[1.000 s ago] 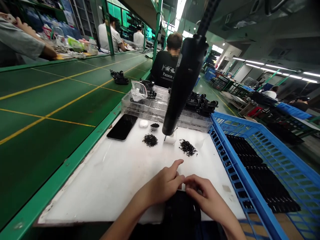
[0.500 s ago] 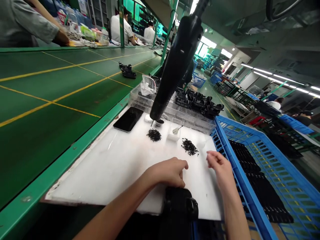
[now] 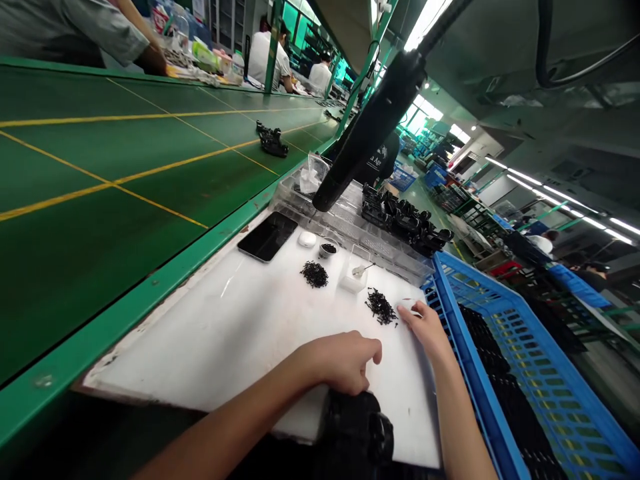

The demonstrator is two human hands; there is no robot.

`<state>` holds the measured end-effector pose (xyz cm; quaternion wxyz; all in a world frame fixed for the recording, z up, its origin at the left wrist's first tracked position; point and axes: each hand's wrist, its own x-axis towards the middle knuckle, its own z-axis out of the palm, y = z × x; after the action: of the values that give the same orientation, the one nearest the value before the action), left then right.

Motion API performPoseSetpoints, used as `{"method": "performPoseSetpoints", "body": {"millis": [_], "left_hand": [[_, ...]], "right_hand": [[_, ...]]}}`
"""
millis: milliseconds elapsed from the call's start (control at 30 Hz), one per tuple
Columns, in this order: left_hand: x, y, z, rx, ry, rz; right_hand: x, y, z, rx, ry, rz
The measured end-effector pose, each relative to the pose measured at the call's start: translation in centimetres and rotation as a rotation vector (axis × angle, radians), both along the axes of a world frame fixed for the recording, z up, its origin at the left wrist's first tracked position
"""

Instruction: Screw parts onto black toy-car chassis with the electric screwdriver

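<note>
A black plastic assembly stands at the bottom edge, partly cut off by the frame. My left hand is closed at its top end, the index finger bent and some fingers hidden. My right hand is at the right edge of a pile of small black screws, fingers a little apart with nothing visible in them. Just behind those fingertips lies a round whitish dish. A second screw pile sits farther left. Above it hangs a black electric screwdriver, touched by neither hand.
On the white work surface are a phone, a small cup of screws and a small white box. A clear tray spans the back. A blue crate with black parts flanks the right side; a green conveyor runs left.
My right hand has moved left and slightly forward to the near screw pile. My left hand stays at the black assembly. The camera view has shifted slightly, and the screwdriver hangs at a different tilt.
</note>
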<state>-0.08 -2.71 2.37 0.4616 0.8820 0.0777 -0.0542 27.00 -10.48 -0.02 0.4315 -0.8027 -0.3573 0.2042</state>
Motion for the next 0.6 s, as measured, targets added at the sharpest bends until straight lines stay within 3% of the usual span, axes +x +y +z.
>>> {"method": "performPoseSetpoints", "body": {"millis": [200,300,400,500,600], "left_hand": [[0.1,0.0,-0.1,0.013,-0.009,0.003],[0.0,0.0,-0.1,0.006,-0.012,0.012],[-0.2,-0.1,-0.2,-0.01,-0.029,0.031],[-0.5,-0.4,-0.7,-0.039,-0.068,0.059],[-0.8,-0.8,-1.3,-0.049,-0.121,0.101]], "right_hand": [[-1.6,-1.8,1.1,0.077,-0.127,0.003],[-3.5,-5.3,1.6,0.222,-0.085,-0.002],[-6.3,-9.9,1.4,0.406,0.124,0.065],[-9.0,-14.0,0.7,0.416,0.27,0.108],[-10.7,-16.4,-0.3,0.498,0.268,0.094]]}}
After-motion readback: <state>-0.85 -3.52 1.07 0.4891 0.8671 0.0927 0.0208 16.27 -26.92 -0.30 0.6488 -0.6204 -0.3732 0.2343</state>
